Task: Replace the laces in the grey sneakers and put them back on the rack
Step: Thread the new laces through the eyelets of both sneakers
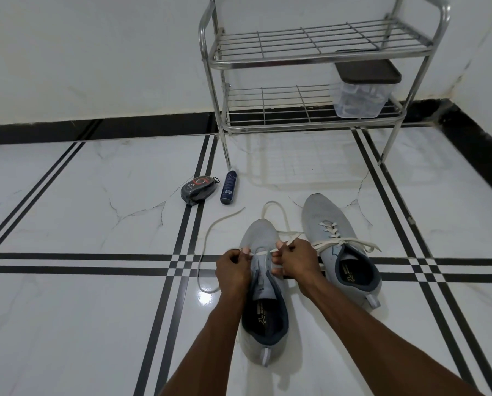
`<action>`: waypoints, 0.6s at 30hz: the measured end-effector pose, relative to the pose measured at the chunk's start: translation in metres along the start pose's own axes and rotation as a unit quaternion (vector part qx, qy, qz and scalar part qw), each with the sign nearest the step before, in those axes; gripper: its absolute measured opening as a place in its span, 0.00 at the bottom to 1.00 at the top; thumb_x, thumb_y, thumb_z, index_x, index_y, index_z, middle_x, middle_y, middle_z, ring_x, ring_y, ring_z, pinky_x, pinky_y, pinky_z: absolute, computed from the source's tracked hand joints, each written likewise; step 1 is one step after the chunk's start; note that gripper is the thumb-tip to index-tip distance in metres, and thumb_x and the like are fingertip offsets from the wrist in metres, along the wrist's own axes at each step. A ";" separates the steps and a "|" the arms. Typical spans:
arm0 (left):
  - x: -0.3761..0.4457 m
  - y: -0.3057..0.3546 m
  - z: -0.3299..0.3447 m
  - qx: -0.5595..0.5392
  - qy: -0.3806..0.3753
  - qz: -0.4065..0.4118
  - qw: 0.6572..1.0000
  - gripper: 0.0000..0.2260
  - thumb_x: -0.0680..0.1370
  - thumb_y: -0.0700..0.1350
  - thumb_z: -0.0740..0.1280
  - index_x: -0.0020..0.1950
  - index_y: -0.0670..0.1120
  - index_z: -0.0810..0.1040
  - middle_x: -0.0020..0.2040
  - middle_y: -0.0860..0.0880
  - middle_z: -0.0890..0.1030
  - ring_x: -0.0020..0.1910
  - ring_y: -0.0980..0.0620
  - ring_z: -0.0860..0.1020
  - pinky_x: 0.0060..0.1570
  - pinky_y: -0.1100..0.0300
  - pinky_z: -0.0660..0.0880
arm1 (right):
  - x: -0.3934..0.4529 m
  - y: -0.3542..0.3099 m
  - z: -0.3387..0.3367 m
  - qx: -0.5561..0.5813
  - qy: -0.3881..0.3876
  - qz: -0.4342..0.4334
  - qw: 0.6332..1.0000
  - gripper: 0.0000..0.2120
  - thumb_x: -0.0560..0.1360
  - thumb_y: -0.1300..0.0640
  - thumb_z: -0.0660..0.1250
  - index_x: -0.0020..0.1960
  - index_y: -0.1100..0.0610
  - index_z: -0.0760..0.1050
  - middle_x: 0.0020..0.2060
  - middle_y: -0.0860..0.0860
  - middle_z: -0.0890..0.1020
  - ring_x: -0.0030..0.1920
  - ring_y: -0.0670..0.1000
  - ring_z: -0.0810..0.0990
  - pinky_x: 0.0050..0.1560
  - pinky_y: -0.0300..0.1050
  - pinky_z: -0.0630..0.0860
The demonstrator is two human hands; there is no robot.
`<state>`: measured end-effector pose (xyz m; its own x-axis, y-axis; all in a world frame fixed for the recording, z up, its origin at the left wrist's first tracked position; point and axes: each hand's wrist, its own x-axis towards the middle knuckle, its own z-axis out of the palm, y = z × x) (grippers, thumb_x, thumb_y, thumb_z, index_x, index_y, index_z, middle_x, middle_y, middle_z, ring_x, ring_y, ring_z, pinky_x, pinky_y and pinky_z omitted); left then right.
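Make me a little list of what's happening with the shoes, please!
near shoe: on the floor, lace only in the lowest holes
left hand: pinches the lace at the shoe's left side
right hand: pinches the lace's other end
far shoe: laced up, on the floor to the right
rack: holds a lidded box, no shoes
floor: a can and a dark packet lie near the rack

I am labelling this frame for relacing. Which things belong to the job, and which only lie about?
Job: near grey knit sneaker, its white lace, laced grey sneaker, steel wire rack, left hand, right hand.

Idle: blue spray can, black shoe sponge, clear lidded box.
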<state>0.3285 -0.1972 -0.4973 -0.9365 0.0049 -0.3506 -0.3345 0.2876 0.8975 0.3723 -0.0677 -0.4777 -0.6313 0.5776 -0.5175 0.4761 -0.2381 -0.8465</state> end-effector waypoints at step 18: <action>-0.008 0.059 -0.009 -0.013 -0.060 0.074 0.995 0.13 0.86 0.46 0.60 0.50 0.46 0.83 0.45 0.50 0.86 0.48 0.53 0.83 0.48 0.59 0.74 | -0.018 -0.053 0.000 -0.129 -0.056 -0.137 0.981 0.16 0.84 0.53 0.57 0.49 0.55 0.82 0.44 0.46 0.85 0.46 0.49 0.81 0.43 0.43 0.75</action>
<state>0.3156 -0.1893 -0.4392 -0.9571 0.1604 -0.2415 -0.1970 0.2511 0.9477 0.3583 -0.0658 -0.4237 -0.8136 0.4994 -0.2978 0.4089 0.1273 -0.9037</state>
